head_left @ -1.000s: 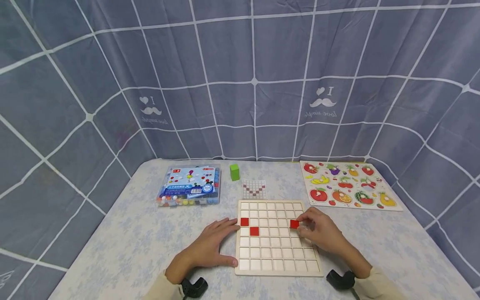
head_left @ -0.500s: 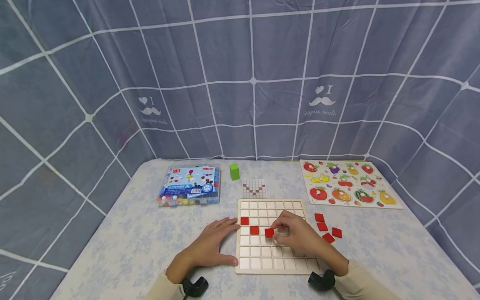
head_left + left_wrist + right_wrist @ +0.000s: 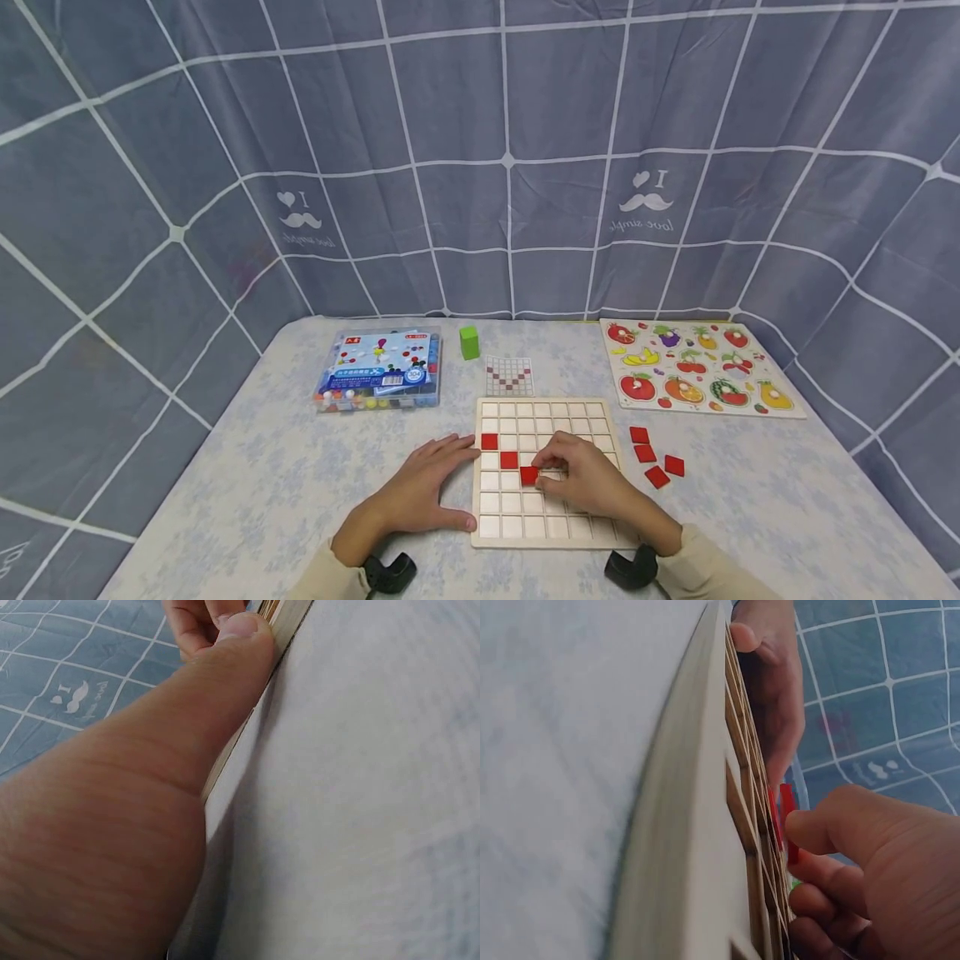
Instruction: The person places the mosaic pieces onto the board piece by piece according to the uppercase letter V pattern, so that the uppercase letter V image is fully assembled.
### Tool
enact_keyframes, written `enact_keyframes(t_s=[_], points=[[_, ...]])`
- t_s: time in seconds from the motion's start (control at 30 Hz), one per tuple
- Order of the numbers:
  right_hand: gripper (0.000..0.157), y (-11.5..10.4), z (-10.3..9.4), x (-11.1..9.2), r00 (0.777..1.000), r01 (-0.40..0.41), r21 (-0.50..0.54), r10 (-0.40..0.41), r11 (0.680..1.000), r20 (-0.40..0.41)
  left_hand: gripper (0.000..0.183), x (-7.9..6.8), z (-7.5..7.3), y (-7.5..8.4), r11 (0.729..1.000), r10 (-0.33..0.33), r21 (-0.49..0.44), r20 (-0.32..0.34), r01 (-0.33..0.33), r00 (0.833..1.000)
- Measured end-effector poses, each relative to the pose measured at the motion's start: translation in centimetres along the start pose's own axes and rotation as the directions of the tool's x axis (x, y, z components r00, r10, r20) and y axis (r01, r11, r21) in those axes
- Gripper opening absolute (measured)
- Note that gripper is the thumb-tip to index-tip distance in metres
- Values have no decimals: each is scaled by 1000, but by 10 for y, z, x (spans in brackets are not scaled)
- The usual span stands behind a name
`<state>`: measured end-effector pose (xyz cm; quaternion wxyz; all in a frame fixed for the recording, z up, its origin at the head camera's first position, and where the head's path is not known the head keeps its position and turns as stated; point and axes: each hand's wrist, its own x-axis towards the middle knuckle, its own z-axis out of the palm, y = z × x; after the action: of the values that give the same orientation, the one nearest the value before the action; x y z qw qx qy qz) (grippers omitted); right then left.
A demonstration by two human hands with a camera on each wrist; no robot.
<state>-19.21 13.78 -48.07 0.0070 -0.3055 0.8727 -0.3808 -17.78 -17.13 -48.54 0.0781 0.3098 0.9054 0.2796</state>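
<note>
A wooden grid board [image 3: 510,527] lies on the table with two red square tiles in its left part, one tile [image 3: 489,442] higher and one tile [image 3: 509,460] a step lower to the right. My right hand [image 3: 585,479] pinches a third red tile [image 3: 528,476] between thumb and fingers, low over the grid. In the right wrist view this pinched tile [image 3: 788,817] stands tilted just off the board. Along the board's left edge rests my left hand [image 3: 427,492], fingers extended and thumb spread, touching the frame. In the left wrist view its thumb [image 3: 225,682] lies against the board's side.
Several loose red tiles [image 3: 645,453] lie right of the board. Behind it are a small pattern card [image 3: 509,377], a green block [image 3: 469,343] and a clear plastic case [image 3: 378,371] with colored parts. A fruit puzzle board [image 3: 701,369] lies at the back right.
My right hand has carried the red tile leftward and down, from the board's right side to just beside the lower placed tile. The left hand stays still.
</note>
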Motion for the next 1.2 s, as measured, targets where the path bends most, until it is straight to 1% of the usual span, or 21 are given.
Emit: enact_keyframes(t_s=[0.2, 0.33, 0.5, 0.63, 0.8, 0.97, 1.2], points=[[19, -1, 2, 0, 999, 40, -100, -40, 994, 7, 95, 1, 1, -1, 1000, -8, 0, 1, 8, 1000], [20, -1, 2, -1, 999, 48, -133, -47, 990, 7, 96, 1, 1, 0, 1000, -18, 2, 6, 18, 1000], [20, -1, 3, -1, 998, 55, -121, -55, 991, 6, 96, 1, 1, 0, 999, -32, -3, 8, 32, 999], [19, -1, 2, -2, 998, 59, -104, -59, 993, 6, 95, 0, 2, 0, 1000, -25, -7, 4, 25, 1000], [18, -2, 3, -2, 998, 57, -111, -56, 992, 12, 94, 0, 2, -1, 1000, -11, 0, -3, 11, 1000], [18, -2, 3, -3, 997, 70, -110, -71, 991, -7, 94, 0, 3, -1, 1000, -16, 3, 0, 16, 1000], [19, -1, 2, -1, 999, 54, -107, -54, 993, 4, 94, 0, 2, 0, 1000, -22, 7, 2, 22, 1000]])
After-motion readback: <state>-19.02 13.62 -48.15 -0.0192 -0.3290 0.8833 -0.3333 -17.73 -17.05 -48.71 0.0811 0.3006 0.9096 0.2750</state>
